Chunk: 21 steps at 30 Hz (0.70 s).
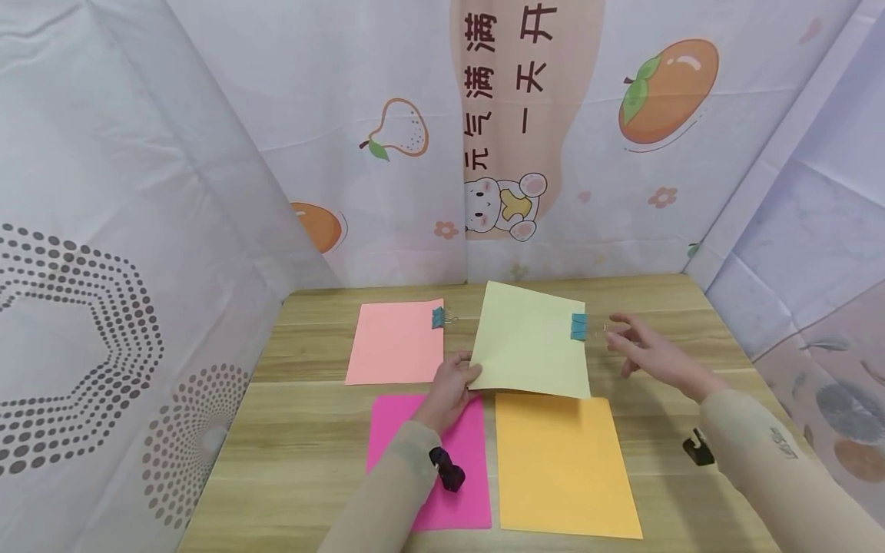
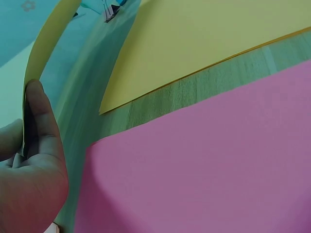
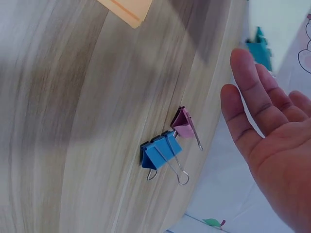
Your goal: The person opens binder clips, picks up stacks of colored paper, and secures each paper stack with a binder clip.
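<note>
A pale yellow sheet stack (image 1: 528,338) is raised above the table, its near edge lifted. My left hand (image 1: 452,384) pinches its near left corner between thumb and fingers, as the left wrist view also shows. On its right edge sits a blue-green binder clip (image 1: 578,326), wire handles pointing right. My right hand (image 1: 646,353) is just right of those handles, fingers loosely extended and holding nothing. In the right wrist view, the clip (image 3: 259,53) appears beyond the fingertips. Left of the raised sheets lies salmon-pink paper (image 1: 396,342) with another blue binder clip (image 1: 439,317) on its right edge.
Magenta paper (image 1: 477,476) lies nearest, partly under my left forearm. Orange paper (image 1: 563,468) lies to its right. A loose blue binder clip (image 3: 163,150) and a smaller pink binder clip (image 3: 183,124) sit on the wooden table (image 1: 297,430). Printed curtains (image 1: 387,207) surround the table.
</note>
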Tool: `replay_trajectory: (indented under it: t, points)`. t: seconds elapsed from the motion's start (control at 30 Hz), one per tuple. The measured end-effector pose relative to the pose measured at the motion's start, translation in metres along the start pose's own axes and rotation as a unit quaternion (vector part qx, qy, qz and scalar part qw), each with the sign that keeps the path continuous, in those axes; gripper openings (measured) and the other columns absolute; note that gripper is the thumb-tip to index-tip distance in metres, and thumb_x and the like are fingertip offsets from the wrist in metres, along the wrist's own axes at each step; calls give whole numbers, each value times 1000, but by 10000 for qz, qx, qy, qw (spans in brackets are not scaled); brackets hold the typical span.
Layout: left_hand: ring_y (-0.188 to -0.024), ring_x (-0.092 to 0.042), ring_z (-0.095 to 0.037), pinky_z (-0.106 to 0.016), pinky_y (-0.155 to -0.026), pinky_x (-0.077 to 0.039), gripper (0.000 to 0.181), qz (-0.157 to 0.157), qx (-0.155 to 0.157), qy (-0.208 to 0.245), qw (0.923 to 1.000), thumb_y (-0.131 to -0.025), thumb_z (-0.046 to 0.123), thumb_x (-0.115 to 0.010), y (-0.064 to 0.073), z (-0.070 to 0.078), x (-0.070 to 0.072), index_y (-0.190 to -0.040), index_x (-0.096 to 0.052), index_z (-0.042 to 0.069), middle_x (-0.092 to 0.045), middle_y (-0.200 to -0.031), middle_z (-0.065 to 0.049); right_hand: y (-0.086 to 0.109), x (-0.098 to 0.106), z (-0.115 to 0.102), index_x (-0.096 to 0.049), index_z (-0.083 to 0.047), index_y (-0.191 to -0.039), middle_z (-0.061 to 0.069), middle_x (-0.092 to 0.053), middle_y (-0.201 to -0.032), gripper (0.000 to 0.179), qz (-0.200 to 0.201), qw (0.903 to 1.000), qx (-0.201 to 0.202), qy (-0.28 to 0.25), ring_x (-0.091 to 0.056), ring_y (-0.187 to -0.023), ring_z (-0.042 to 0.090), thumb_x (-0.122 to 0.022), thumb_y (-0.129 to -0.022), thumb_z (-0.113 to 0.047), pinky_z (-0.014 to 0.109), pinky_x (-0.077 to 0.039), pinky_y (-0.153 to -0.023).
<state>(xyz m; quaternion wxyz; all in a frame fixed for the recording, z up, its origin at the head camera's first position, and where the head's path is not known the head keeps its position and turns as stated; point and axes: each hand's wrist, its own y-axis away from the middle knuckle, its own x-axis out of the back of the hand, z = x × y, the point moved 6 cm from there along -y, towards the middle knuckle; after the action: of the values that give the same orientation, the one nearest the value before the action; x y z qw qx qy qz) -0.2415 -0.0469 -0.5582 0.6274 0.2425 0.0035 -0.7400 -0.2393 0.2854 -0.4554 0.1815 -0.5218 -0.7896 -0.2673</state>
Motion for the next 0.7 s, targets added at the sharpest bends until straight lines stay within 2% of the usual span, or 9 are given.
replay_trajectory:
  t: [0.13,0.27,0.47,0.7]
  points:
    - [-104,-69,-25,-44,-90,-57,36,77,-13,133,9999,-104,3,-54,0,-2,3,-138,-45,-8,-61,-119,-20,1,0,3,-19,-2,-158,31,-49,-141,67,0,10000,90,-22,-67,-80,25,-47,-109,-39,35,-55,-84]
    - [-103,-67,-21,-47,-93,-56,35,74,-38,234,9997,-105,4,-53,-1,-3,4,-137,-45,-7,-60,-122,-19,2,-1,8,-21,1,-157,32,-49,-141,66,-10,9999,135,-58,-66,-79,24,-48,-109,-36,33,-55,-81]
    - [-105,-66,-21,-46,-94,-57,37,126,26,374,9992,-105,5,-53,-2,-3,4,-139,-44,-5,-56,-129,-20,5,-2,13,-25,0,-156,30,-50,-138,62,-39,9998,158,-119,-67,-81,25,-50,-109,-32,33,-56,-80]
    - [-100,-64,-20,-45,-94,-57,40,183,86,448,9988,-105,8,-55,-2,-4,4,-140,-40,-3,-52,-127,-18,7,-2,15,-28,-1,-154,29,-49,-139,60,-53,9998,146,-123,-67,-81,25,-51,-109,-31,32,-56,-80]
